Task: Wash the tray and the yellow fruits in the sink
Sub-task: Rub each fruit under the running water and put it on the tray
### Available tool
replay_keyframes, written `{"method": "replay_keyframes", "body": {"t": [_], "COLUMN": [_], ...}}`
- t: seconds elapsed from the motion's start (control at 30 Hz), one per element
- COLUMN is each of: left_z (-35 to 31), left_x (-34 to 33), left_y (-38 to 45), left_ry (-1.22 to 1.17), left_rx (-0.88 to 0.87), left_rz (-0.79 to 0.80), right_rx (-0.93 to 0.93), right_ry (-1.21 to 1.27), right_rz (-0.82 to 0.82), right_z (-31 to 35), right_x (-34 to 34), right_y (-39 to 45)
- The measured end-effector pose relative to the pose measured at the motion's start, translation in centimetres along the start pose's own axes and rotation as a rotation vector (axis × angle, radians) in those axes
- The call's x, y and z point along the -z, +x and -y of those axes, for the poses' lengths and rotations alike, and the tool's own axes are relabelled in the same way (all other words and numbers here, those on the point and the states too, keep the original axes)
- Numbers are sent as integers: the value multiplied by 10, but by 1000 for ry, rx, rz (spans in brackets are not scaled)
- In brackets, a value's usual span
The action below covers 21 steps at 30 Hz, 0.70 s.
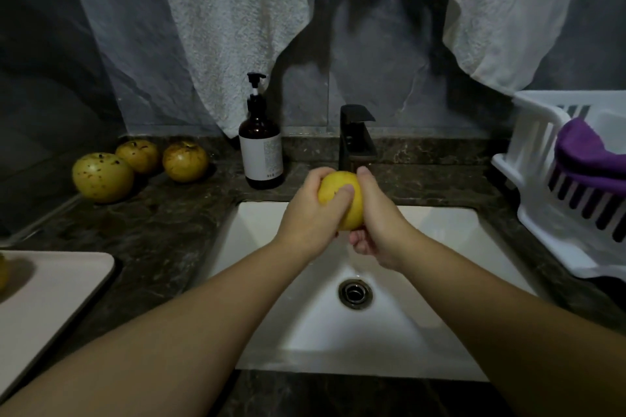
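A yellow fruit point(342, 200) is clasped between both hands over the sink point(440, 315), just in front of the black faucet point(355, 137). It is wrapped from the left by the left hand point(313, 213), whose thumb lies across its front, and cupped from the right and beneath by the right hand point(376, 230); such a two-sided grasp is judged to suit rubbing the skin under the spout, though running water cannot be clearly made out. The fruit is held above the basin, so drips would be caught by the white bowl, with the drain point(355, 292) lying nearer the viewer. Open room is left below and on either side of the hands within the basin walls. Beyond the left rim, a brown pump bottle point(261, 152) stands close to the basin's back corner, and three spotted yellow fruits point(101, 176) are set farther left on the dark counter point(169, 230), well apart from the sink. The tray point(50, 291) lies at the left edge, with part of another fruit seemingly on it. A white drying rack point(542, 213) holding a purple cloth point(582, 152) crowds the right side.
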<state>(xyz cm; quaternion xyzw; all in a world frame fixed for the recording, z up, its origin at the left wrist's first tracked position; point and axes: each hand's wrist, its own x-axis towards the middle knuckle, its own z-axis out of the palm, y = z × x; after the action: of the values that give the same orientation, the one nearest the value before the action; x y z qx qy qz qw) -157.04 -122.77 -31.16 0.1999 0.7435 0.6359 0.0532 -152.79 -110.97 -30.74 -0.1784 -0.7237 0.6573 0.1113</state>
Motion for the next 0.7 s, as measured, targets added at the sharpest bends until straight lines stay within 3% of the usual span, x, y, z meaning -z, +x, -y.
{"method": "replay_keyframes", "body": {"t": [0.13, 0.17, 0.27, 0.3, 0.4, 0.43, 0.47, 0.57, 0.6, 0.7], "left_z": [-5, -5, 2, 3, -4, -4, -2, 7, 8, 1], "left_x": [-1, 0, 2, 2, 4, 5, 5, 4, 3, 3], "left_y": [-1, 0, 2, 2, 0, -1, 1, 1, 1, 0], "left_ry": [-190, -145, 77, 68, -190, -213, -184, 86, 61, -223], "left_rx": [298, 259, 59, 78, 329, 352, 312, 80, 106, 376], "left_rz": [146, 131, 44, 57, 179, 193, 174, 73, 87, 178], "right_rx": [278, 256, -71, -62, 335, 373, 330, -103, -96, 287], "right_ry": [-335, -315, -38, -61, -427, -462, -429, -36, -46, -417], "right_rz": [-116, -81, 12, 3, -104, -103, -66, 25, 19, -102], "right_z": [-8, -7, -2, -2, -7, -8, -8, -5, -5, -12], "right_x": [5, 6, 2, 1, 5, 5, 6, -1, -2, 1], "right_y": [2, 1, -1, -3, -2, -1, 0, -2, -2, 1]}}
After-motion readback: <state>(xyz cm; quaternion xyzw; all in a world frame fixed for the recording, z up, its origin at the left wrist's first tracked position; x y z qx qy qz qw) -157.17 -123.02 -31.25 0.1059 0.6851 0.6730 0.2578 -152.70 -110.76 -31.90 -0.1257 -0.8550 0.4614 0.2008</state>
